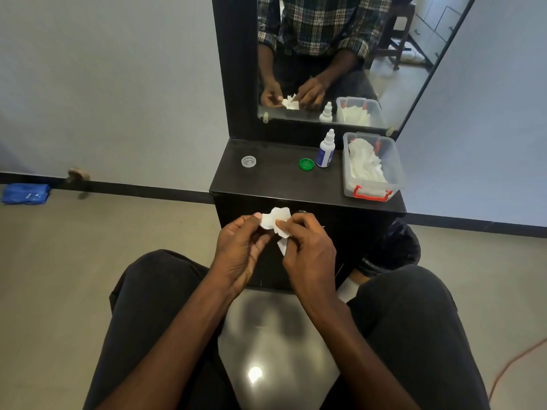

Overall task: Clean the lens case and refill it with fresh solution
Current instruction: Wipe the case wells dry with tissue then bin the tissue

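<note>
Both my hands are raised in front of the black dresser, holding a crumpled white tissue (pixel 275 220) between them. My left hand (pixel 241 247) pinches its left side with curled fingers. My right hand (pixel 307 247) grips its right side, and a strip of tissue hangs below. Whether a lens case lies inside the tissue is hidden. On the dresser top (pixel 275 179) lie a clear round cap (pixel 248 161) at the left and a green round cap (pixel 306 164) near the middle. A white solution bottle (pixel 325 150) with a blue label stands upright beside the green cap.
A clear plastic box (pixel 393 173) with a red handle holds white tissues at the dresser's right end. A mirror (pixel 340 54) rises behind it. My knees flank the dresser; a black bag (pixel 399 247) sits on the floor at the right, a blue packet (pixel 26 193) far left.
</note>
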